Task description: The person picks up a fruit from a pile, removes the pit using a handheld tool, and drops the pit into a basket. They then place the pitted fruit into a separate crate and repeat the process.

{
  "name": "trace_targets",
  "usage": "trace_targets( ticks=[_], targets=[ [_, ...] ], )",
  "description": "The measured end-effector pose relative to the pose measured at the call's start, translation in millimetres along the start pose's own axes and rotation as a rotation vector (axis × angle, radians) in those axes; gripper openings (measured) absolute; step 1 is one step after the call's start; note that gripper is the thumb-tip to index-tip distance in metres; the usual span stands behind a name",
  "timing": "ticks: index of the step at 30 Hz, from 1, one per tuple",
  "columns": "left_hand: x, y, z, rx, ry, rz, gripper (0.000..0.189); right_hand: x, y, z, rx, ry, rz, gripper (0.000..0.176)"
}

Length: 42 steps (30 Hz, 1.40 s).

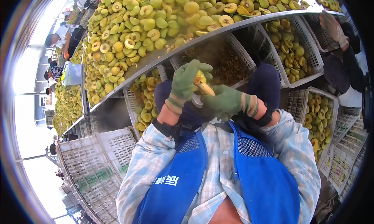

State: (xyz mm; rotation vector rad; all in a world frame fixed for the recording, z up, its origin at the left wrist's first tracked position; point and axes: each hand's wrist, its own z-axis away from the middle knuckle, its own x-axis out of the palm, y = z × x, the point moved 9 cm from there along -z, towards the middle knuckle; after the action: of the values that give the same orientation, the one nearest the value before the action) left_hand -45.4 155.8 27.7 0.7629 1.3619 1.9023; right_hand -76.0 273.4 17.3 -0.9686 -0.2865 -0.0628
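My left hand point(189, 80), in a green knit glove, is closed around a yellow-green stone fruit point(200, 77), its cut flesh showing between thumb and fingers. Just below and to the right, my right hand point(223, 101), gloved the same way, grips a tan, wooden-looking tool point(207, 90) whose tip meets the fruit. A pale grey curved piece point(197, 101) shows beside the right fingers; what it belongs to I cannot tell. Both hands are above my lap, in front of a crate point(243, 49) with dark brown bits in it.
A metal-edged table point(156, 61) heaped with halved yellow-green fruit point(132, 25) runs across the front. Crates of fruit halves stand beside my left leg and at right point(307, 74). Stacked white crates point(97, 161) are at lower left. Other people point(62, 37) sit farther left; another person's arm point(335, 31) shows at right.
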Motion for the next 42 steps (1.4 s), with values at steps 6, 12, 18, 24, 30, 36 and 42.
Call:
trace_targets(
  ticks=[6, 12, 18, 24, 30, 36, 42],
  targets=[
    [-4.2, 1.8, 7.4, 0.024, 0.116, 0.107, 0.053, 12.4, 0.2, 3.1, -0.014, -0.087, -0.294, 0.03],
    [-4.2, 0.8, 7.5, 0.071, 0.094, 0.13, 0.053, 4.3, 7.3, -5.8, 0.026, -0.002, -0.065, 0.028],
    [-6.4, 4.8, 12.1, 0.085, 0.15, 0.063, 0.06, 15.5, 3.2, -4.4, -0.017, -0.048, -0.216, 0.033],
    [-7.6, 18.7, 13.8, 0.255, 0.148, 0.041, 0.057, 34.9, 2.8, -9.2, -0.033, -0.349, -0.555, 0.037],
    [-9.2, 7.2, 10.9, 0.237, 0.21, 0.252, 0.044, 51.9, -3.6, -13.3, -0.091, -0.697, -0.995, 0.039],
    [-8.0, -5.8, 3.9, 0.175, 0.336, 0.461, 0.031, 63.7, -13.5, -9.6, -0.111, -0.926, -1.428, 0.045],
    [-17.4, -8.7, -3.6, 0.297, 0.374, 0.503, 0.042, 64.0, -37.7, -3.1, -0.276, -1.12, -1.515, 0.051]
  ],
)
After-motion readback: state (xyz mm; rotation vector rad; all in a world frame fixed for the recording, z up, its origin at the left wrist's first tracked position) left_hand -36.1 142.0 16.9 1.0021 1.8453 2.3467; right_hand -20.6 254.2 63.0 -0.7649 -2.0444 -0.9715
